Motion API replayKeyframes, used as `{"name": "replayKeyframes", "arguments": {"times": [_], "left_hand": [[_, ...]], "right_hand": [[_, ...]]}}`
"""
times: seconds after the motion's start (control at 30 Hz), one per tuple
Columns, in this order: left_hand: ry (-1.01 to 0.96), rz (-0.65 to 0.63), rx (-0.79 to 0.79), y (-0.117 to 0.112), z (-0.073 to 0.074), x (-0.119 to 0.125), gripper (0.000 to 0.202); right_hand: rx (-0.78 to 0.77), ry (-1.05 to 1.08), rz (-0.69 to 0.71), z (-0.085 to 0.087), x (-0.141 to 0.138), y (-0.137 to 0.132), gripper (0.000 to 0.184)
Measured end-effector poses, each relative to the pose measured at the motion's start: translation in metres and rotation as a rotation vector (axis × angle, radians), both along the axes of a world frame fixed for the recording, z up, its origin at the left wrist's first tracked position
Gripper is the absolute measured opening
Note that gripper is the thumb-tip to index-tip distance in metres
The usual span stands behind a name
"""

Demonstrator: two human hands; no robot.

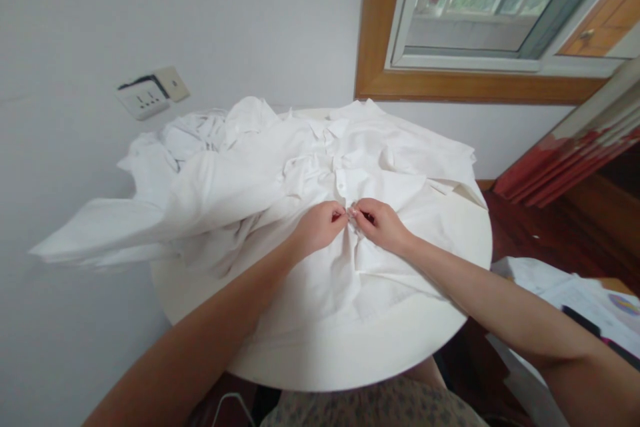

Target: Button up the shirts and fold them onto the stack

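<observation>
A white buttoned shirt (pixel 310 167) lies spread and crumpled over a round white table (pixel 380 353). One sleeve (pixel 115 233) hangs off the table's left side. My left hand (pixel 320 225) and my right hand (pixel 381 221) meet at the shirt's front placket, fingertips almost touching. Both hands pinch the fabric along the placket, fingers closed on the cloth. A small white button (pixel 342 187) shows just above my hands. The collar (pixel 330 130) lies at the far side of the table.
A grey wall with a wall socket (pixel 145 99) stands behind the table. A wood-framed window (pixel 480 20) is at the upper right. Red curtain fabric (pixel 565 167) hangs at the right, and papers (pixel 575 293) lie on a surface beside my right arm.
</observation>
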State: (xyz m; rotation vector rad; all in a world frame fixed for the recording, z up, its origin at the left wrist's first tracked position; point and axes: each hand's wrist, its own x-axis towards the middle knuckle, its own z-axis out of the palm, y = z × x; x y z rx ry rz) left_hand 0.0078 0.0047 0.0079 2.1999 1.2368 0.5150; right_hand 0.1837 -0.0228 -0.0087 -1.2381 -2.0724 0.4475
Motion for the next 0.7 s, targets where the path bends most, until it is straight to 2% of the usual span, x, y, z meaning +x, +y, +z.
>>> {"name": "replayKeyframes", "arguments": {"times": [0.17,0.27,0.37,0.53,0.6,0.7], "left_hand": [[-0.041,-0.108,0.090,0.003,-0.003,-0.006,0.018],[-0.045,-0.143,0.112,0.007,-0.003,-0.009,0.025],[-0.022,-0.144,0.171,0.011,-0.004,-0.011,0.029],[0.008,-0.150,0.333,0.016,-0.007,-0.012,0.023],[0.031,-0.138,0.382,0.015,-0.001,-0.014,0.024],[0.100,-0.146,0.440,-0.002,0.018,-0.020,0.024]], "right_hand": [[-0.165,0.080,0.055,-0.004,0.005,0.008,0.040],[-0.235,0.125,0.068,-0.004,0.008,0.010,0.043],[-0.272,0.190,0.082,-0.002,0.008,0.009,0.046],[-0.276,0.206,0.072,0.007,0.017,0.009,0.044],[-0.254,0.168,0.075,0.014,0.029,0.007,0.037],[-0.164,0.026,0.059,0.026,0.055,-0.005,0.026]]}}
